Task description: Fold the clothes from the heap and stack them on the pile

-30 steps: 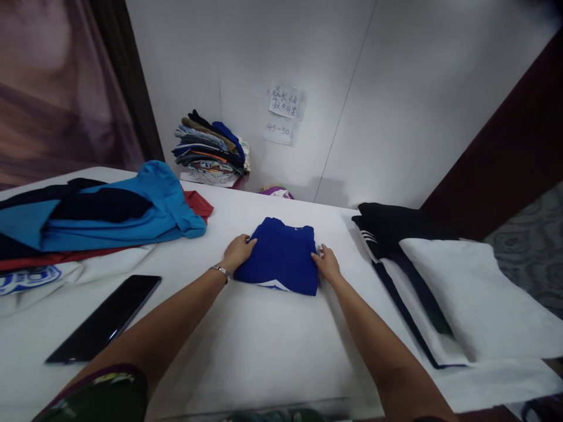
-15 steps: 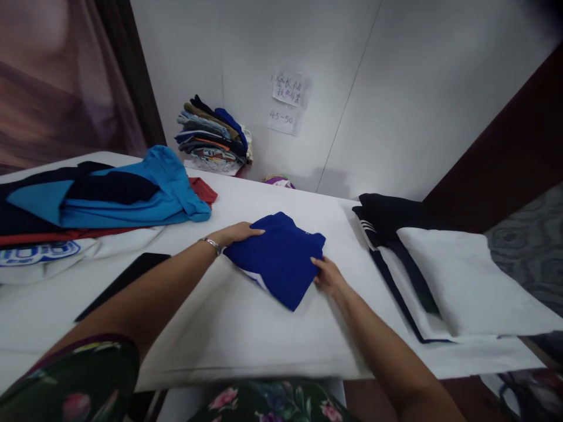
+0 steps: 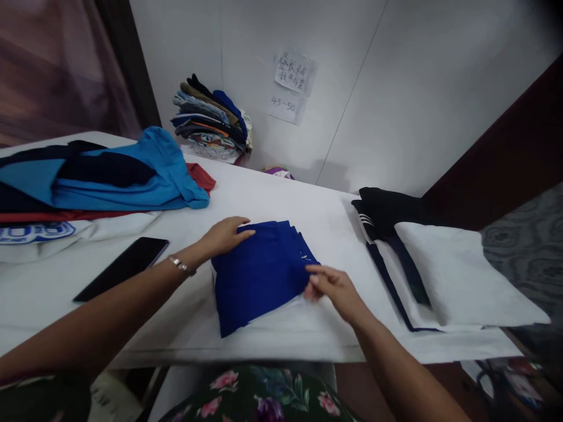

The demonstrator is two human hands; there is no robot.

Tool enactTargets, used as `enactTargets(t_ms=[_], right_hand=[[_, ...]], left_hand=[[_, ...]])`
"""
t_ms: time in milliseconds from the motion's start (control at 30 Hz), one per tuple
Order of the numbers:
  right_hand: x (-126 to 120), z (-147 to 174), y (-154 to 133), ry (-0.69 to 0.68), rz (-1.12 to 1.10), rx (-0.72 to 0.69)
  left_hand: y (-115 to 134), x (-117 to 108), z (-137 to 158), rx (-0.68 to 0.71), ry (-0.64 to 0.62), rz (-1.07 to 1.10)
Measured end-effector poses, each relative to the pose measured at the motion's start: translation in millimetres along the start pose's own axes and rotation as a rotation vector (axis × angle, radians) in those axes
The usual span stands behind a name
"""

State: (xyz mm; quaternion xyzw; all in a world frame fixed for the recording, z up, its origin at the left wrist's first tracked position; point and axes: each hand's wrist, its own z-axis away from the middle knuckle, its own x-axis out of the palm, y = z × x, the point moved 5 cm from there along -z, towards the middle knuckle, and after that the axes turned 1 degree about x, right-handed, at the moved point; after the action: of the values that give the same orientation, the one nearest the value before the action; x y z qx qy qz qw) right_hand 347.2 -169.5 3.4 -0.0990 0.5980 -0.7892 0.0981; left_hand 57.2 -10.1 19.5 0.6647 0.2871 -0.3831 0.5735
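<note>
A folded royal-blue garment (image 3: 261,275) lies on the white-covered table in front of me, with small white marks near its right edge and a pale layer showing at its lower edge. My left hand (image 3: 222,235) is at its upper left corner, thumb over the cloth and the other fingers along the edge, partly hidden. By the right edge, my right hand (image 3: 332,287) has its index finger stretched out at the cloth and its fingers apart; they are slightly blurred. A dark phone (image 3: 123,266) lies beside my left forearm.
Blue, navy, red and white clothes (image 3: 127,176) lie at the left. A tall stack of folded clothes (image 3: 211,120) stands by the wall, under handwritten paper signs (image 3: 288,88). Folded black and white garments (image 3: 457,272) are piled at the right. The table's front edge (image 3: 246,354) is near me.
The blue garment has turned and come down flatter, nearer the front edge. My right hand has loosened from its right edge. My left hand has moved slightly left with the corner.
</note>
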Motion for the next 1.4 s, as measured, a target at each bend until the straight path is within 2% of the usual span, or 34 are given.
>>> enactTargets(t_ms=[67,133,200,267,333,400,533,633,700,800,867,933,1000,1100,1233,1400], right_hand=[[-10.2,-31.1,-25.4,0.141,0.119,-0.2],[-18.8,-71.8,-38.7,0.302,0.267,-0.279],[-20.9,-115.9,-39.1,0.366,0.484,-0.219],[-17.0,-152.9,-32.3,0.326,0.641,-0.147],[-12.6,-175.5,-23.2,0.297,0.725,-0.115],[-11.6,-184.0,-14.0,0.323,0.759,-0.104],[-16.9,-180.0,2.1,0.394,0.785,-0.083],[-21.9,-177.6,5.8,0.397,0.805,-0.082],[-25.3,-178.0,2.3,0.384,0.811,-0.078],[-27.0,-172.9,-10.9,0.374,0.81,-0.071],[-19.6,-159.9,-24.5,0.383,0.812,-0.169],[-1.0,-138.2,-35.0,0.345,0.835,-0.374],[25.0,-113.4,-31.9,0.216,0.915,-0.544],[53.5,-87.5,-2.0,0.025,1.113,-0.522],[58.5,-76.5,24.0,0.03,1.247,-0.471],[56.0,-77.6,21.6,0.037,1.282,-0.472]], left_hand=[[16.7,5.5,29.7,0.1,0.047,-0.024],[31.9,19.8,59.6,0.196,0.032,-0.05],[41.7,39.0,83.8,0.255,-0.014,-0.096],[46.2,58.3,99.4,0.295,-0.061,-0.158],[47.1,73.9,106.8,0.328,-0.091,-0.222],[46.5,84.0,108.7,0.349,-0.1,-0.268],[48.0,91.2,109.4,0.37,-0.096,-0.285],[50.1,87.8,109.7,0.365,-0.123,-0.253],[48.8,78.0,106.3,0.351,-0.119,-0.204],[36.4,51.2,91.3,0.265,0.007,-0.162],[21.5,35.0,77.8,0.162,0.102,-0.183],[6.7,29.1,65.5,0.079,0.13,-0.216],[-4.3,34.3,56.8,0.037,0.094,-0.246],[-12.2,49.6,51.4,0.02,0.021,-0.296],[-12.1,58.9,50.2,0.038,0.002,-0.343],[-11.7,55.8,49.5,0.014,-0.005,-0.327]])
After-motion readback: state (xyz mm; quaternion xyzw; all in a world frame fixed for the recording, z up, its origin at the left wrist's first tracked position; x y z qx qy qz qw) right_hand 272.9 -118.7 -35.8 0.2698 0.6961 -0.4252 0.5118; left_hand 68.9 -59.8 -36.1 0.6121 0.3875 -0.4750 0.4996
